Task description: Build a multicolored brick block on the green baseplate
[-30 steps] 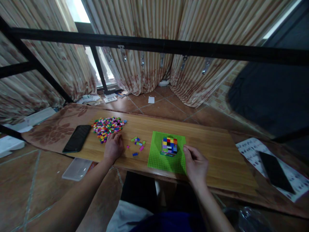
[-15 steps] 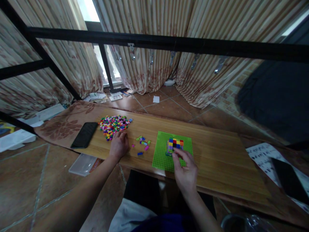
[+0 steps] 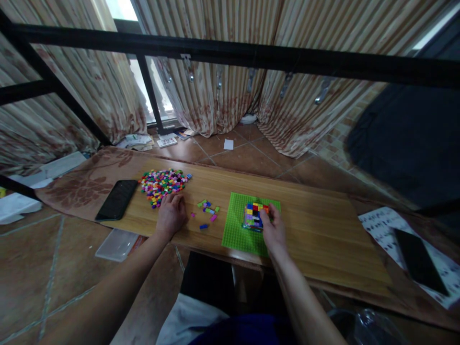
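A small block of stacked toy bricks (image 3: 253,216), multicoloured on top, stands on a green studded baseplate (image 3: 235,230). My right hand (image 3: 276,230) is at the block's right side, thumb on its near edge and fingers round the far right corner, closed on it. Farther left, my left hand (image 3: 171,214) rests on the table at the near edge of a heap of loose toy bricks (image 3: 163,184). Its fingers are curled in, and whatever they may hold is hidden. Between the hands lie several loose bricks (image 3: 208,209) and a blue brick (image 3: 203,226).
A black phone (image 3: 117,200) lies left of the heap on the wooden table (image 3: 316,235). At the right end are a printed sheet (image 3: 377,223) and a dark phone-like slab (image 3: 419,261). A black rail (image 3: 230,48) crosses beyond the table. A clear plastic box (image 3: 117,244) lies below.
My right hand has shifted from the near side of the brick block to its right side. The left hand stays by the heap. The whole view has moved slightly.
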`<move>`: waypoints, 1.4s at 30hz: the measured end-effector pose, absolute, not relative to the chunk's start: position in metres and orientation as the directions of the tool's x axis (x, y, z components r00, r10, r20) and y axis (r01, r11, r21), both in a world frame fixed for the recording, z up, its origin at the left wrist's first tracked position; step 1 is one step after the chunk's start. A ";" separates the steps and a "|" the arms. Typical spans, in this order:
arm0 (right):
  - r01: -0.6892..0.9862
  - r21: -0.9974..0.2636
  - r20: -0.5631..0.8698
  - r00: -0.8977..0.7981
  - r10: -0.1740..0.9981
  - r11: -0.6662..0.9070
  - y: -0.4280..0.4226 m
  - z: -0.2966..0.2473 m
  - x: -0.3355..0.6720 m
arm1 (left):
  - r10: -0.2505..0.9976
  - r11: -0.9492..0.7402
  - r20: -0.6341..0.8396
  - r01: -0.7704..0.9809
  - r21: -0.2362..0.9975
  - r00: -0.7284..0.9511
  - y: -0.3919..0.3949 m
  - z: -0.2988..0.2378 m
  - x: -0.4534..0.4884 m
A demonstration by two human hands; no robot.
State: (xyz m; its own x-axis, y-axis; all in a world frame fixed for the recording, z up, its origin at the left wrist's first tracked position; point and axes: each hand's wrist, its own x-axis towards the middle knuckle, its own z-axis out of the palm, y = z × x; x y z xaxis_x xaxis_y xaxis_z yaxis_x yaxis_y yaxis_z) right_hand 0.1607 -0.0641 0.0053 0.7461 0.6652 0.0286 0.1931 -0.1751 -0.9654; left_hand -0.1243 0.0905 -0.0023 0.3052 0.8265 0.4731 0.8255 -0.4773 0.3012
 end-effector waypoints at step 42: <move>0.555 -0.823 0.351 0.327 0.877 0.123 -0.070 0.075 0.079 | 0.842 -0.464 0.454 0.822 0.331 0.292 0.087 0.000 -0.122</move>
State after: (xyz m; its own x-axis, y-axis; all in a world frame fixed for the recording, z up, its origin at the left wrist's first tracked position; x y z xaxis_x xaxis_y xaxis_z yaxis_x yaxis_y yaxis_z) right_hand 0.0790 -0.0697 0.0749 0.3268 0.8773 0.3514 0.5550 0.1228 -0.8227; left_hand -0.1224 0.0870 0.0004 0.2924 0.8418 0.4537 0.8220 -0.4637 0.3306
